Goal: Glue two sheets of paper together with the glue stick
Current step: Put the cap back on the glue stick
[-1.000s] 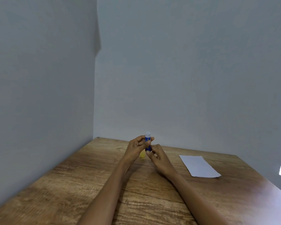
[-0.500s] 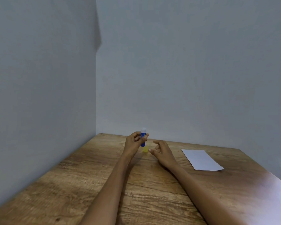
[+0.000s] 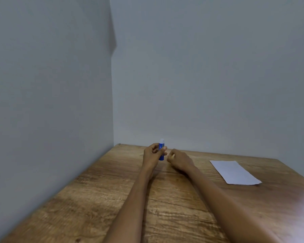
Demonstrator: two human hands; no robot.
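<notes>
Since a second ago the right hand has let go of the glue stick and dropped beside it, loosely curled and empty, while the left hand keeps it pinched upright by its blue barrel, white tip uppermost. It looks light, rigid and smooth, best gripped mid-barrel. The paper, thin and floppy, lies flat to the right on the wooden table, bare grey walls beyond.

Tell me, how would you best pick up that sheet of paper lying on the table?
The paper lies flat on the table, so there is nothing to pinch from above. Its near right corner seems slightly lifted. I would probably come from the right with the free right hand, slip the fingers under that corner and pinch the edge.
</notes>
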